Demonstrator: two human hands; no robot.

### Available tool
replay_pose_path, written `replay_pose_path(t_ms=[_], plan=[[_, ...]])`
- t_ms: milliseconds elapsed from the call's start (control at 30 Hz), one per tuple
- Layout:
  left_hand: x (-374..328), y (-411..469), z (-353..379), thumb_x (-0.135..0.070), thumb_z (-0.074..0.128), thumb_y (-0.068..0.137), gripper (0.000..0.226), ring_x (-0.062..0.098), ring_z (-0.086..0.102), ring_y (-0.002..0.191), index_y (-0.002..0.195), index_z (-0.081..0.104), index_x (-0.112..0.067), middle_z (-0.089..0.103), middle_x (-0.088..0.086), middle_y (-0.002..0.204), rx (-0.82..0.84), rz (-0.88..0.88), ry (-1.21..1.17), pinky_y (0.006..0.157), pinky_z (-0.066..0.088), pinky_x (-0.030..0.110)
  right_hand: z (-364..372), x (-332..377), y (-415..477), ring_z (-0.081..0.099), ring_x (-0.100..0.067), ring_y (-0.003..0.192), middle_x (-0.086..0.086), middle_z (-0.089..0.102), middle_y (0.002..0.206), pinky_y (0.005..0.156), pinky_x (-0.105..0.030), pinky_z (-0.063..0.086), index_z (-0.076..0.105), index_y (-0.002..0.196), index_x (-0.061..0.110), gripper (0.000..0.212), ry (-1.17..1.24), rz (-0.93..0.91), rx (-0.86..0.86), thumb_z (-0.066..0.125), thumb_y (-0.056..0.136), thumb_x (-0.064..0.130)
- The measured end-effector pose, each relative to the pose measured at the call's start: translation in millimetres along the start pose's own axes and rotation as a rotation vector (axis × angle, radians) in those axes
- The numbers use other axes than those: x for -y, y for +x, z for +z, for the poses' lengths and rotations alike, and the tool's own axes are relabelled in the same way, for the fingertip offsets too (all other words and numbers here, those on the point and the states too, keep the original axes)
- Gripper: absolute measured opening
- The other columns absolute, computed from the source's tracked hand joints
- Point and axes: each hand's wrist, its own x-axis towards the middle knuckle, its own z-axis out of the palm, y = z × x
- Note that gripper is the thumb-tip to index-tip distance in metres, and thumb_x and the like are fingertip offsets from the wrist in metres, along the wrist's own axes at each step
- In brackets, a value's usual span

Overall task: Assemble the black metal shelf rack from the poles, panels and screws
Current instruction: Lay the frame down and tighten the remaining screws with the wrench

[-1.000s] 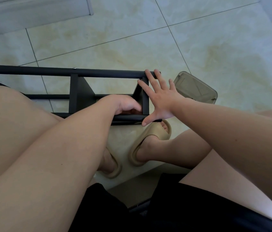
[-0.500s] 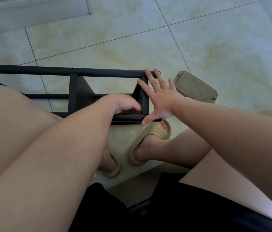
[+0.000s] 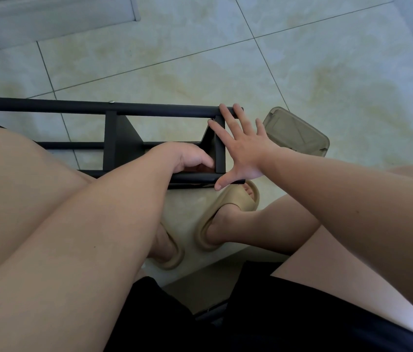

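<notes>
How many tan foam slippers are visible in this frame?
2. One tan foam slipper sits just below the black metal rack; a second tan foam slipper lies nearer, partly hidden by the left forearm.

Left edge cuts off rack. Fingertips of left hand tucked under palm by end panel; can't tell if they hold anything. Spread right hand covers rack's end corner, wrist overlaps container near edge. Pole screw too small to read.
</notes>
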Motion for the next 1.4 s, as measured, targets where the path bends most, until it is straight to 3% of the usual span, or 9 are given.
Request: replay_pose_path(t_ms=[100, 233, 400, 600, 767, 933, 1133, 1267, 1400], plan=[[0.6, 0.5, -0.3, -0.014, 0.062, 0.087, 0.032, 0.026, 0.065, 0.091, 0.115, 0.070, -0.001, 0.073, 0.014, 0.101, 0.023, 0.009, -0.029, 0.086, 0.051, 0.035, 0.8, 0.1, 0.7, -0.037, -0.032, 0.147, -0.001, -0.042, 0.159, 0.118, -0.071, 0.002, -0.022, 0.157, 0.031, 0.152, -0.001, -0.001, 0.000, 0.056, 0.047, 0.100], [1.3, -0.2, -1.2, -0.010, 0.056, 0.090, 0.016, 0.023, 0.064, 0.084, 0.096, 0.071, -0.009, 0.070, 0.007, 0.089, 0.042, 0.048, -0.102, 0.079, 0.050, 0.031, 2.0, -0.1, 1.1, -0.036, -0.032, 0.148, -0.001, -0.041, 0.159, 0.118, -0.071, 0.003, -0.021, 0.157, 0.031, 0.152, 0.002, -0.004, -0.007, 0.054, 0.045, 0.101], [-1.2, -3.6, 1.2, -0.016, 0.059, 0.091, 0.017, 0.019, 0.067, 0.064, 0.084, 0.073, -0.011, 0.072, 0.006, 0.076, 0.083, -0.024, -0.084, 0.059, 0.055, 0.026, 2.9, 0.3, -0.1, -0.036, -0.032, 0.148, -0.001, -0.041, 0.159, 0.118, -0.071, 0.003, -0.022, 0.157, 0.031, 0.152, 0.002, -0.005, -0.007, 0.050, 0.043, 0.101], [0.5, -1.9, -0.1, -0.017, 0.064, 0.088, 0.019, 0.023, 0.067, 0.086, 0.101, 0.074, -0.009, 0.073, 0.008, 0.095, 0.032, 0.000, -0.026, 0.085, 0.051, 0.033, 2.4, 0.5, 0.7, -0.035, -0.032, 0.148, -0.001, -0.041, 0.159, 0.118, -0.070, 0.004, -0.021, 0.157, 0.030, 0.152, -0.002, -0.005, -0.009, 0.052, 0.045, 0.102], [2.1, 0.9, -0.1, -0.008, 0.055, 0.090, 0.025, 0.025, 0.062, 0.094, 0.110, 0.069, -0.007, 0.067, 0.011, 0.102, 0.044, 0.053, -0.106, 0.092, 0.049, 0.037, 2.5, -0.4, 1.7, -0.036, -0.031, 0.148, 0.000, -0.042, 0.159, 0.118, -0.070, 0.004, -0.021, 0.157, 0.031, 0.153, 0.003, -0.005, -0.008, 0.053, 0.044, 0.102], [0.4, -0.9, -0.3, -0.019, 0.063, 0.087, 0.016, 0.022, 0.068, 0.081, 0.095, 0.075, -0.010, 0.074, 0.005, 0.087, 0.035, 0.006, -0.023, 0.075, 0.054, 0.029, 3.5, 0.3, 1.4, -0.036, -0.032, 0.148, 0.000, -0.042, 0.158, 0.118, -0.070, 0.004, -0.023, 0.157, 0.030, 0.153, -0.005, -0.005, -0.009, 0.050, 0.043, 0.102], [1.1, 0.3, 0.5, -0.012, 0.060, 0.089, 0.031, 0.026, 0.065, 0.095, 0.117, 0.069, -0.002, 0.071, 0.015, 0.106, 0.032, 0.026, -0.042, 0.092, 0.051, 0.037, 2.9, 0.0, 1.6, -0.036, -0.031, 0.148, 0.000, -0.042, 0.158, 0.117, -0.071, 0.003, -0.022, 0.157, 0.031, 0.153, 0.003, -0.008, -0.006, 0.047, 0.040, 0.103], [2.1, 0.4, -0.1, -0.009, 0.055, 0.091, 0.025, 0.023, 0.064, 0.088, 0.111, 0.069, -0.006, 0.069, 0.009, 0.097, 0.038, 0.056, -0.106, 0.085, 0.050, 0.032, 3.8, -0.3, 1.7, -0.035, -0.032, 0.148, 0.000, -0.042, 0.158, 0.117, -0.071, 0.004, -0.022, 0.157, 0.031, 0.153, -0.002, -0.008, -0.009, 0.046, 0.040, 0.103], [1.6, -0.4, 1.0, -0.018, 0.062, 0.090, 0.019, 0.019, 0.068, 0.069, 0.079, 0.076, -0.013, 0.074, 0.004, 0.078, 0.056, 0.002, -0.073, 0.069, 0.054, 0.027, 5.2, 0.0, 0.6, -0.036, -0.032, 0.148, 0.000, -0.042, 0.158, 0.117, -0.071, 0.004, -0.022, 0.157, 0.031, 0.153, -0.002, -0.010, -0.014, 0.048, 0.042, 0.103]])
